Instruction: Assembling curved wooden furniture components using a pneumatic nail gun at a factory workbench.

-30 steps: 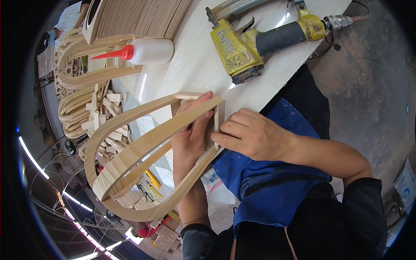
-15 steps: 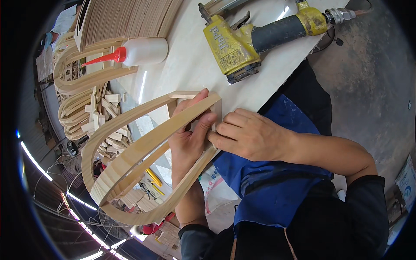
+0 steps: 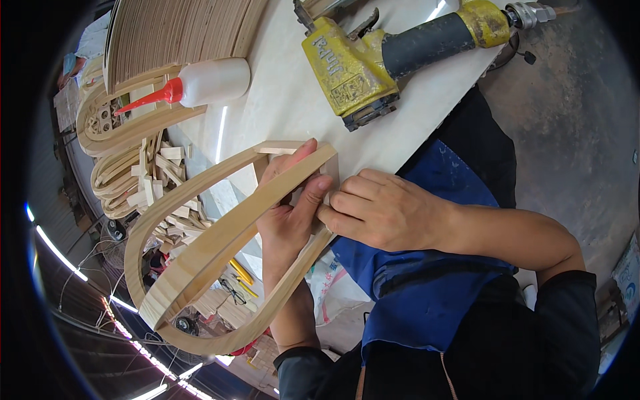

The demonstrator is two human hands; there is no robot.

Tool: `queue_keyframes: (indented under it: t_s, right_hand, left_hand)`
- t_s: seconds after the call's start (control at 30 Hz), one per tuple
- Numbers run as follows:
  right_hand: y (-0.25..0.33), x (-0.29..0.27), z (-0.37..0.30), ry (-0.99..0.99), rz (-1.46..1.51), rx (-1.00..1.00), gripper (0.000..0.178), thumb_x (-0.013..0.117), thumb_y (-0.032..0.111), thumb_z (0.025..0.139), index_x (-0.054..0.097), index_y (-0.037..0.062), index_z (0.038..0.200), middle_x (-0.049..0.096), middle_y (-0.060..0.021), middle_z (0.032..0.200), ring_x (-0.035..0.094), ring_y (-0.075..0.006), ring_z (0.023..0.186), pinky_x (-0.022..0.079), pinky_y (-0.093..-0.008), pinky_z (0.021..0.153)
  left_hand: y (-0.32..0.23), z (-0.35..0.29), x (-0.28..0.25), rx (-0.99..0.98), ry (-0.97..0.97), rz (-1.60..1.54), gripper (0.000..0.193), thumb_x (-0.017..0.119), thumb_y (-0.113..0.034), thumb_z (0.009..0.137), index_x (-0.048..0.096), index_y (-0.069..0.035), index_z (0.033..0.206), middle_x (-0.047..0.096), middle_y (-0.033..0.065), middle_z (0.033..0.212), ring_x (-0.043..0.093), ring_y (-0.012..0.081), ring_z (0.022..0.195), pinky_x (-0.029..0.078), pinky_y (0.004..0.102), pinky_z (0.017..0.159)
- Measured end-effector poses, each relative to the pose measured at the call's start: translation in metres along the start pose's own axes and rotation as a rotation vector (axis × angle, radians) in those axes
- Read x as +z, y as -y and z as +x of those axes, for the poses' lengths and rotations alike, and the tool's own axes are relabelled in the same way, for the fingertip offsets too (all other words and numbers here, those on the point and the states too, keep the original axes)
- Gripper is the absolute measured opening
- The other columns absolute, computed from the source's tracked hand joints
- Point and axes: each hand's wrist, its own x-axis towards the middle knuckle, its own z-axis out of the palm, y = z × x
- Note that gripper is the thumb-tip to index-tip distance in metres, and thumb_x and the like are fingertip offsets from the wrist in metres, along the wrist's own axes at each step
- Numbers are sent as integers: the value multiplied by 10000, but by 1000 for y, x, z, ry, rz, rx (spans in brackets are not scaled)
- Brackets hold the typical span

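Note:
A curved wooden frame [image 3: 220, 230], built of pale U-shaped strips, is held up at the table's near edge. My left hand [image 3: 293, 193] reaches inside it, with fingers and thumb closed round the straight end. At that same end, my right hand [image 3: 380, 210] presses its curled fingers against the lower corner. Whether a small piece is pinched in those fingers is hidden. Beyond the frame, a yellow nail gun [image 3: 353, 73] with a black grip lies on the white table [image 3: 273, 110].
A white glue bottle [image 3: 217, 81] with a red nozzle lies at the far left, beside a stack of thin wooden sheets [image 3: 180, 37]. Further left are more bent wooden frames [image 3: 110, 137] and a pile of wood offcuts [image 3: 157, 177]. An air hose fitting [image 3: 530, 15] joins the nail gun.
The view has shifted slightly, so the bottle and nail gun appear a little further left. The wooden frame has tilted slightly; both hands keep their places at its end.

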Motion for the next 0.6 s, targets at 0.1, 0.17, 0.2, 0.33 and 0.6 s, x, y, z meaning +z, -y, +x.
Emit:
queue_keyframes:
  t_s: [0.1, 0.17, 0.2, 0.33, 0.6]
  right_hand:
    - [0, 1, 1, -5, 6, 6, 251, 698, 129, 984, 691, 48, 1222, 606, -73, 1039, 545, -207, 904, 484, -334, 827]
    - [1, 1, 1, 4, 6, 12, 247, 702, 129, 982, 694, 50, 1217, 608, -71, 1034, 551, -205, 909, 486, -330, 828]
    - [1, 1, 1, 10, 6, 15, 245, 705, 129, 981, 695, 52, 1214, 610, -69, 1032, 554, -204, 911, 487, -329, 829]
    - [3, 1, 1, 19, -8, 18, 235, 712, 126, 987, 697, 54, 1210, 618, -68, 1037, 566, -199, 923, 491, -320, 829]
    - [2, 3, 1, 32, -13, 10, 194, 716, 121, 995, 697, 60, 1178, 636, -71, 1045, 575, -196, 929, 495, -314, 829]
  left_hand:
    - [2, 0, -2, 8, 4, 23, 478, 826, 77, 944, 761, 4, 1412, 716, 102, 1203, 647, 158, 962, 530, 262, 859]
    - [4, -1, -4, 8, 3, 30, 484, 836, 65, 934, 766, -3, 1408, 720, 104, 1191, 643, 162, 949, 527, 269, 845]
    - [5, -1, -4, 7, 2, 34, 487, 842, 59, 929, 769, -6, 1407, 722, 105, 1185, 641, 164, 942, 525, 273, 838]
    - [6, 0, -6, 60, 12, 112, 503, 860, 36, 910, 779, -22, 1403, 731, 109, 1151, 637, 175, 919, 522, 286, 822]
    - [8, 2, -10, 123, 30, 220, 526, 887, -8, 877, 792, -41, 1394, 746, 110, 1083, 631, 195, 885, 514, 300, 797]
